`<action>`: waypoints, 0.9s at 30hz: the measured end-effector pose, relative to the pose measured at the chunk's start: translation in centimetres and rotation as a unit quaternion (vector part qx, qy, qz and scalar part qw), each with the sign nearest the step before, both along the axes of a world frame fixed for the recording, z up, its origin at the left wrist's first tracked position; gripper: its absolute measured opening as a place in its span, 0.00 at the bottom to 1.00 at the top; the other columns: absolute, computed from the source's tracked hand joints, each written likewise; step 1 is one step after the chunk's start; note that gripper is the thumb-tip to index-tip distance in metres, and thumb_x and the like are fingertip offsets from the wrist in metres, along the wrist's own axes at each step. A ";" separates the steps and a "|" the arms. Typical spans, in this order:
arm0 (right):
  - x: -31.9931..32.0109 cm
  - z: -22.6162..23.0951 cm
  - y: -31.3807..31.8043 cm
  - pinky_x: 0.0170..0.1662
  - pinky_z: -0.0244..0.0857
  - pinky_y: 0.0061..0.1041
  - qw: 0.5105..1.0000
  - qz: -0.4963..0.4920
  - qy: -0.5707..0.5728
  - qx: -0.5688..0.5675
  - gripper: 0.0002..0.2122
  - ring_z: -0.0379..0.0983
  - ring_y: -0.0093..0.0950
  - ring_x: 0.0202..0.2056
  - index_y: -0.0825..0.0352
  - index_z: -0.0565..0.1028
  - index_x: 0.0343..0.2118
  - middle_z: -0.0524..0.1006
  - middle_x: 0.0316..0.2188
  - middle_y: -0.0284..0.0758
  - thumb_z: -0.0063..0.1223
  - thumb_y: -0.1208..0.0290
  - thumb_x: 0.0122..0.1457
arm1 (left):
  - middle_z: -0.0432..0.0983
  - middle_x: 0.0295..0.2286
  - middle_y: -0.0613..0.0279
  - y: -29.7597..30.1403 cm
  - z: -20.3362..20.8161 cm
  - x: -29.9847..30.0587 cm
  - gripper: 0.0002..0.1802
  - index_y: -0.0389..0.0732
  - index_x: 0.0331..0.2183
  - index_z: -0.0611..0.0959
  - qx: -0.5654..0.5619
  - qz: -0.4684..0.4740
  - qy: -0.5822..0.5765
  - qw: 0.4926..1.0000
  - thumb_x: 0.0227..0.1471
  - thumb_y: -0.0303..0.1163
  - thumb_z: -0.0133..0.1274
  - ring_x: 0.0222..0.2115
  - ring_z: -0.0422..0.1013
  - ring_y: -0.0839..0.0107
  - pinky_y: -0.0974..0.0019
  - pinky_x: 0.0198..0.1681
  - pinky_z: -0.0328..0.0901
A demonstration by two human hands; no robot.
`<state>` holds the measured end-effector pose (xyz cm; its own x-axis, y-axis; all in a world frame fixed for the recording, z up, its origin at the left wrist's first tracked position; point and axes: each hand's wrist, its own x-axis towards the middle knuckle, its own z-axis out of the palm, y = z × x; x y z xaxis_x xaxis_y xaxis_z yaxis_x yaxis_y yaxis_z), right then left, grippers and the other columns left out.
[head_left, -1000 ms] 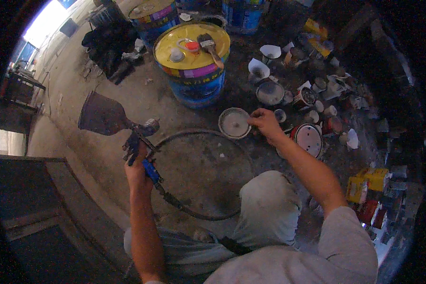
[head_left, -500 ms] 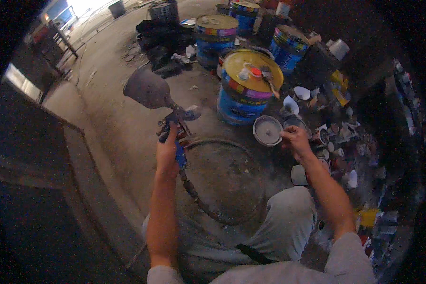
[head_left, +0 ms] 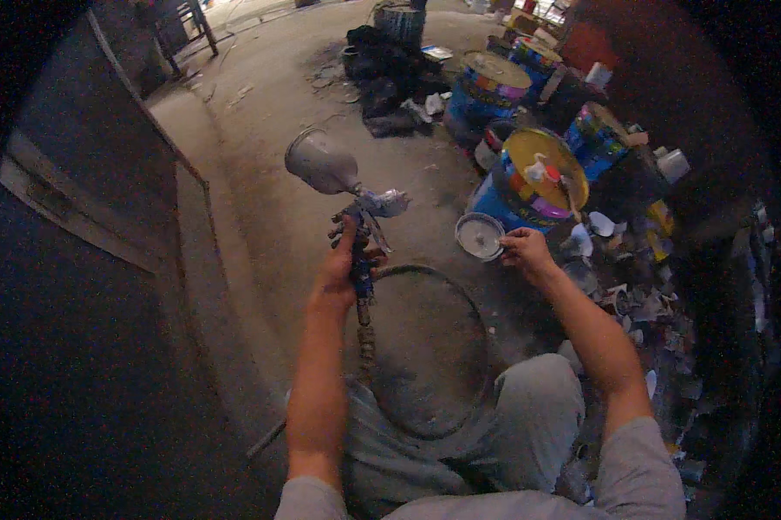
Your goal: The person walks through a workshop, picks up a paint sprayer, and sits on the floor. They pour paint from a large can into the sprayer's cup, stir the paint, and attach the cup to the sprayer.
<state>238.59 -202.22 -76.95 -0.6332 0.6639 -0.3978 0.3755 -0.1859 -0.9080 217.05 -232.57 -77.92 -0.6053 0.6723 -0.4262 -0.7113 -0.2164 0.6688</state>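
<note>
My left hand is wrapped round the handle of a spray gun. On top of the gun sits a grey cup, tilted to the left with its open mouth facing up and away. A dark air hose runs down from the handle and loops in front of my legs. Between the fingertips of my right hand is the edge of a round, pale lid. It is held out to the right of the gun, apart from it, in front of a blue bucket.
Blue paint buckets with yellow lids stand ahead on the right; a brush lies on the nearest. Cups and litter cover the floor at right. Black sheeting lies farther off. A dark panel borders my left side.
The view has swung left, so the buckets appear farther right. The spray gun and the lid have come closer together, both still held.
</note>
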 end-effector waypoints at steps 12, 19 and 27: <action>-11.3 -24.4 4.1 0.22 0.72 0.27 0.995 -0.080 -0.055 0.000 0.11 0.77 0.30 0.22 0.74 0.72 0.35 0.77 0.26 0.40 0.61 0.76 0.52 | 0.75 0.27 0.55 1.6 -5.8 -1.4 0.42 0.40 0.48 0.71 -0.098 0.048 0.005 0.994 0.48 0.69 0.51 0.23 0.74 0.65 0.70 0.20 0.66; -13.0 -24.9 4.8 0.23 0.72 0.27 0.997 -0.009 0.021 0.076 0.11 0.75 0.29 0.22 0.73 0.72 0.32 0.76 0.25 0.39 0.63 0.76 0.50 | 0.68 0.17 0.68 1.3 -7.0 0.2 0.33 0.46 0.43 0.73 -0.138 0.106 -0.078 0.982 0.51 0.67 0.50 0.21 0.72 0.67 0.69 0.19 0.64; -13.9 -15.9 3.2 0.22 0.70 0.23 0.991 0.044 0.084 0.097 0.12 0.75 0.25 0.20 0.73 0.71 0.34 0.77 0.24 0.38 0.62 0.73 0.53 | 0.65 0.14 0.71 4.1 -5.8 0.9 0.28 0.48 0.37 0.77 -0.086 0.074 -0.057 0.992 0.55 0.65 0.46 0.17 0.67 0.72 0.71 0.17 0.60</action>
<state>224.70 -198.97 -92.82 -0.7389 0.6563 -0.1527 0.2234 0.0248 -0.9744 217.94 -228.43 -83.77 -0.6333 0.4903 -0.5988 -0.7534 -0.2136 0.6219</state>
